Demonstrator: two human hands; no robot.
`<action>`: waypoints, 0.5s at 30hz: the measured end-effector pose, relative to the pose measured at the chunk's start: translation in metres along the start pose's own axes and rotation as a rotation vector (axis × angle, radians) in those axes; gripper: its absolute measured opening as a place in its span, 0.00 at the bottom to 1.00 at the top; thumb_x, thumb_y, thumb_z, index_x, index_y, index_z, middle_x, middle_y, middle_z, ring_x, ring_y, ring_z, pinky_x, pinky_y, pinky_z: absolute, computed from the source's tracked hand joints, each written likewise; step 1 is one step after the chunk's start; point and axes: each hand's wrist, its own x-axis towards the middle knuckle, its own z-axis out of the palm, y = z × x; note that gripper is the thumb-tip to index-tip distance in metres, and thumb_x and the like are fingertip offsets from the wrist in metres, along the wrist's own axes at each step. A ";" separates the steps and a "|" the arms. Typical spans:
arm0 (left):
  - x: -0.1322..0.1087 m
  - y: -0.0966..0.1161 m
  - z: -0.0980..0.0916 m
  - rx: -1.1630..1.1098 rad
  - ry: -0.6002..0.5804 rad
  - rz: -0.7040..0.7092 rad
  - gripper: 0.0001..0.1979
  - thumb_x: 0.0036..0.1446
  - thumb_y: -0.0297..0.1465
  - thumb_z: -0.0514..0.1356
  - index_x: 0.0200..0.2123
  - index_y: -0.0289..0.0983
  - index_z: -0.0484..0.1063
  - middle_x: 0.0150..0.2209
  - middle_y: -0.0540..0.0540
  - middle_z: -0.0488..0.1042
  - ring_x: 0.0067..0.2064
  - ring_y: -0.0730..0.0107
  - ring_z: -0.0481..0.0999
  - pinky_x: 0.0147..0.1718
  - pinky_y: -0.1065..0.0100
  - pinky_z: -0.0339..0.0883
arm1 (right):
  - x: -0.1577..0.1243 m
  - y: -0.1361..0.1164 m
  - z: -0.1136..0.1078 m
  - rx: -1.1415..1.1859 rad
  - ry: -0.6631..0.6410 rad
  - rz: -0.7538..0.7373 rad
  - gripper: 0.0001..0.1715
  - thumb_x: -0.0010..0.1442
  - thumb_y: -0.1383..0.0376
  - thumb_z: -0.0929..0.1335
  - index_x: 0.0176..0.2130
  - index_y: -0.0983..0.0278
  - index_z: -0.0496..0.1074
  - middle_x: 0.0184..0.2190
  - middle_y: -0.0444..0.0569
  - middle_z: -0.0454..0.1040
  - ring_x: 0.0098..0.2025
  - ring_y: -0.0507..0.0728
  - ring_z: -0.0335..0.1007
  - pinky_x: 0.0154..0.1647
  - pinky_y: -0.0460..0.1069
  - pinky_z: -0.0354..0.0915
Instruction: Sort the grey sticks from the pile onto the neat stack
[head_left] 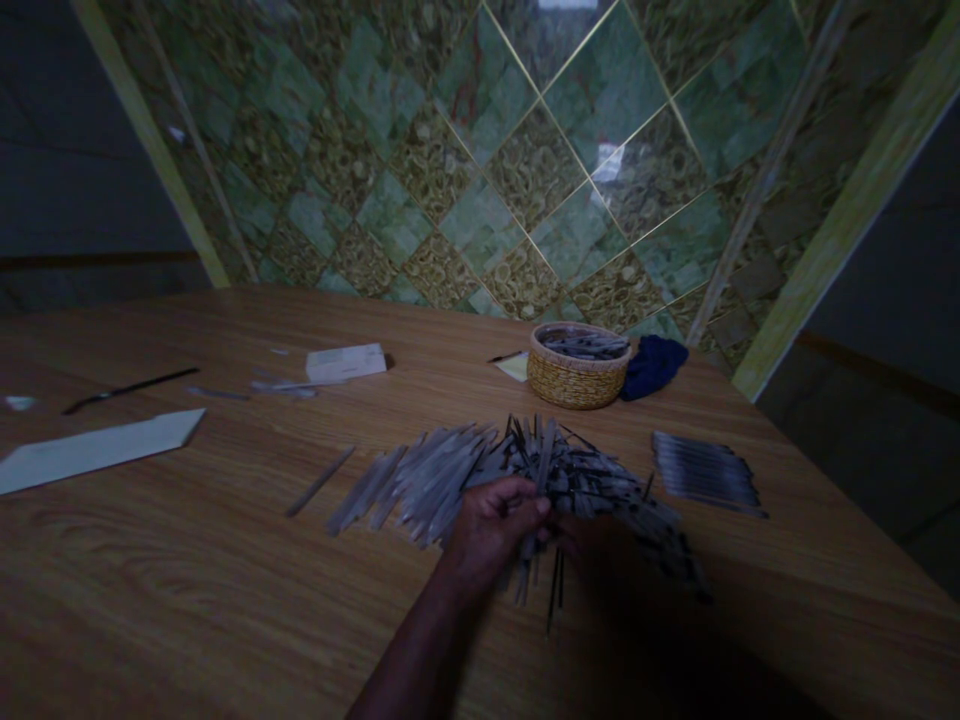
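Note:
Between thumb and fingers, my left hand pinches a narrow clear plastic sleeve that stands up from the heap. Close beside it, my right hand is dark and blurred. Its fingers look curled in toward the left thumb, and what they hold cannot be made out. Under and behind both hands spreads a pile of thin black sticks, many with clear plastic around them. To the left, several flat clear sleeves lie side by side, and one single sleeve rests apart.
A woven basket full of similar sticks stands behind the pile, beside a dark blue cloth. Right of the pile lies a neat row of sleeved sticks. A white box, a pale flat strip and a black stick are leftward.

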 end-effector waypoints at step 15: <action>0.003 -0.006 0.000 -0.006 0.045 -0.039 0.10 0.41 0.33 0.67 0.27 0.33 0.74 0.19 0.50 0.73 0.19 0.76 0.68 0.21 0.72 0.61 | 0.004 0.016 0.010 0.344 0.051 0.050 0.15 0.61 0.61 0.63 0.47 0.65 0.66 0.45 0.51 0.68 0.41 0.55 0.68 0.40 0.54 0.67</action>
